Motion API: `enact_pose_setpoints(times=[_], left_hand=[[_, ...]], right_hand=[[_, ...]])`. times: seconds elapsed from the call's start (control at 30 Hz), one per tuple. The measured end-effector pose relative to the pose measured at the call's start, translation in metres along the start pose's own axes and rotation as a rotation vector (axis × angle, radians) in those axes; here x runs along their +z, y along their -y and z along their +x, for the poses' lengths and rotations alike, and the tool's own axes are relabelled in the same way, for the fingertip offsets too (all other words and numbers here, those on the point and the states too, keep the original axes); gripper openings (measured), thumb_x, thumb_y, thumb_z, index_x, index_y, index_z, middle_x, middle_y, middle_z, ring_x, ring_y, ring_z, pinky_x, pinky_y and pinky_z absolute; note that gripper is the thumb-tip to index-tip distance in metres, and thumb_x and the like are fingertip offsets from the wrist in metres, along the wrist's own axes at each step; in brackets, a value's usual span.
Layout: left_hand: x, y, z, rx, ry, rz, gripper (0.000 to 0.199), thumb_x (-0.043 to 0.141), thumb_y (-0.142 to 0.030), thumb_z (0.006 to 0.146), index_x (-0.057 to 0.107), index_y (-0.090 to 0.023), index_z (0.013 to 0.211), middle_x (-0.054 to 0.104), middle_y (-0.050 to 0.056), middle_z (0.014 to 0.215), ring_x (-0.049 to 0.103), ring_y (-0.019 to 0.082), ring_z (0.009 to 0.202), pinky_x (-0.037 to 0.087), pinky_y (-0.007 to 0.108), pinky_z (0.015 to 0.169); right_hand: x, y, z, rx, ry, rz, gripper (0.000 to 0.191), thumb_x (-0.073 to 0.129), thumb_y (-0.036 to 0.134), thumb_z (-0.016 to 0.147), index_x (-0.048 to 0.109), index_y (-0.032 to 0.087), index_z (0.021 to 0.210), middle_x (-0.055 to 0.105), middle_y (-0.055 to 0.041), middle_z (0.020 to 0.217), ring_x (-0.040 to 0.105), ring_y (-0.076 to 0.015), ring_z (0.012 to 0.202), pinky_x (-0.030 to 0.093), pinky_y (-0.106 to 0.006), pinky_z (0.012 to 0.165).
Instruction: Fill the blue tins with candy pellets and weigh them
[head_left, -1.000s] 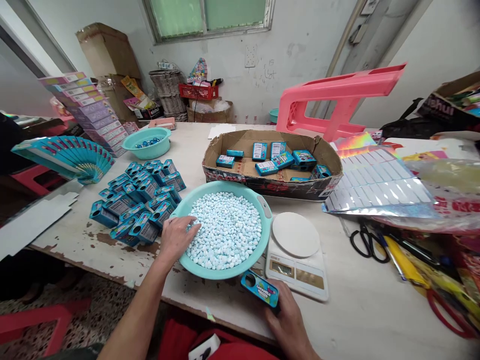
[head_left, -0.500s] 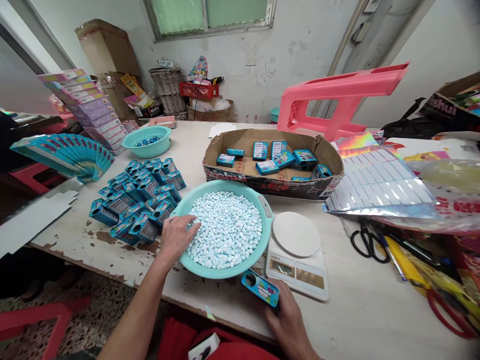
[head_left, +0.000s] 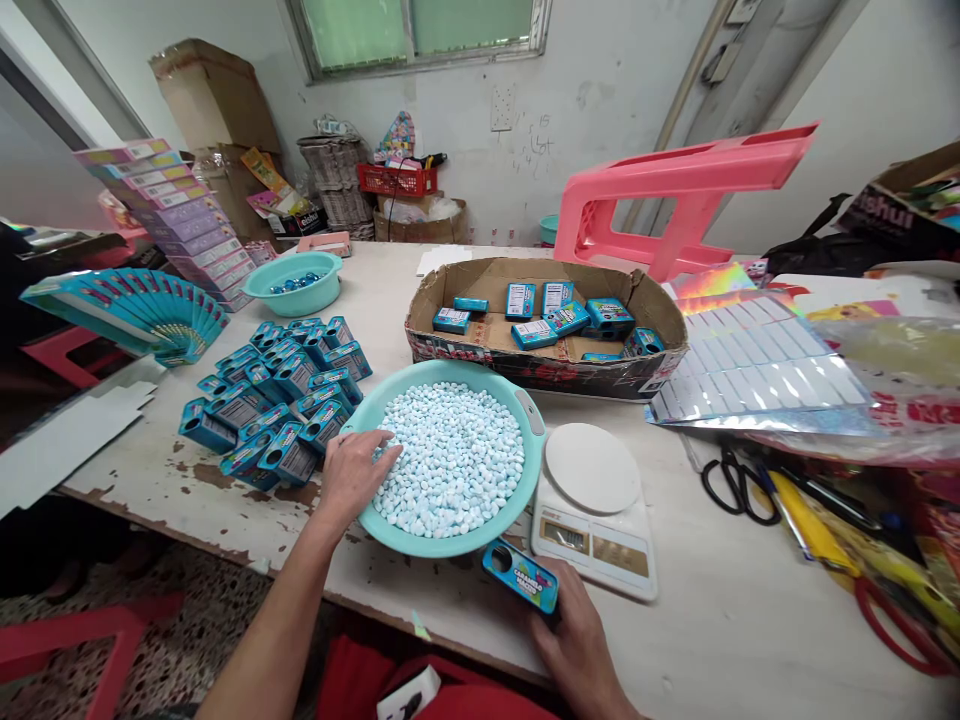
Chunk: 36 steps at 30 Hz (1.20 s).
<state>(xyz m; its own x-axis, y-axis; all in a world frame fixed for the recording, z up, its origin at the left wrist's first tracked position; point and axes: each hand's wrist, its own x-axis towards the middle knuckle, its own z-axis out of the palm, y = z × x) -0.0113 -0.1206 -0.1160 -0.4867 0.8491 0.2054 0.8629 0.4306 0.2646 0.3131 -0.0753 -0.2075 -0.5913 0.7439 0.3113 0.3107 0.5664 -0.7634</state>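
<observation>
Clock positions are referenced to the center of the bowl [head_left: 533, 460]. At 9 to 10 o'clock, a group of blue boxes [head_left: 296, 378] stands on the surface [head_left: 720, 600]; several show uncovered round openings. At 9 o'clock, the left hand [head_left: 351, 475] lies over the bowl rim, thumb and fingers apart, tips at the pale pieces [head_left: 454, 455]. At 5 o'clock, the held box [head_left: 525, 575] is tilted, opening uncovered. At 1 o'clock, the carton [head_left: 525, 370] contains loose boxes [head_left: 568, 319]. Between 4 and 5 o'clock, the right hand [head_left: 574, 635] is clamped on the held box. At 4 o'clock is the scale [head_left: 592, 512]. Progress, as judged: work is partway; the bowl is well stocked and many boxes stand uncapped. Fill levels cannot be determined.
</observation>
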Motion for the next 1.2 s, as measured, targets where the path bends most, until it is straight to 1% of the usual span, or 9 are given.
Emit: enact_pose_setpoints(times=[0.3,0.6,0.8,1.0,1.2], left_hand=[[-0.0016,-0.0028,0.0001,0.001,-0.005,0.006,0.033,0.044,-0.047,0.085,0.065,-0.025,0.098,0.07,0.002,0.101,0.057,0.024,0.101,0.028,0.04,0.093],[-0.0009,-0.0018,0.0006,0.004,-0.001,0.014,0.034,0.044,-0.048,0.084,0.066,-0.026,0.097,0.07,0.002,0.102,0.057,0.025,0.1,0.029,0.04,0.093],[0.0,-0.0003,0.0005,0.001,0.004,0.004,0.033,0.045,-0.048,0.084,0.065,-0.026,0.099,0.07,0.002,0.103,0.057,0.024,0.101,0.029,0.04,0.093],[-0.0015,-0.0016,-0.0005,0.003,0.004,0.001,0.034,0.044,-0.048,0.085,0.065,-0.026,0.099,0.069,0.002,0.105,0.057,0.024,0.101,0.029,0.039,0.093],[-0.0018,-0.0016,-0.0012,0.01,-0.007,0.004,0.034,0.044,-0.048,0.085,0.065,-0.025,0.099,0.069,0.003,0.104,0.057,0.025,0.102,0.03,0.039,0.093]], right_hand=[[0.0001,-0.002,-0.0016,0.006,0.001,-0.01,0.036,0.053,0.011,0.076,0.051,0.024,0.109,0.06,-0.0054,0.101,0.058,-0.0226,0.093,0.052,-0.035,0.077],[0.0026,-0.0055,-0.0036,0.012,0.02,-0.009,0.033,0.052,0.012,0.079,0.05,0.024,0.11,0.059,-0.0067,0.103,0.057,-0.024,0.096,0.051,-0.037,0.08],[0.0023,-0.0058,-0.0043,0.009,0.024,-0.022,0.038,0.052,0.009,0.076,0.049,0.024,0.111,0.058,-0.0054,0.104,0.056,-0.023,0.097,0.05,-0.037,0.082],[0.0025,-0.0051,-0.0037,0.004,0.01,-0.01,0.038,0.052,0.009,0.075,0.05,0.024,0.11,0.059,-0.005,0.102,0.057,-0.0225,0.095,0.051,-0.035,0.079],[0.0015,-0.002,-0.0022,0.019,0.008,-0.001,0.031,0.053,0.014,0.079,0.052,0.023,0.108,0.06,-0.007,0.102,0.058,-0.0238,0.094,0.052,-0.036,0.078]])
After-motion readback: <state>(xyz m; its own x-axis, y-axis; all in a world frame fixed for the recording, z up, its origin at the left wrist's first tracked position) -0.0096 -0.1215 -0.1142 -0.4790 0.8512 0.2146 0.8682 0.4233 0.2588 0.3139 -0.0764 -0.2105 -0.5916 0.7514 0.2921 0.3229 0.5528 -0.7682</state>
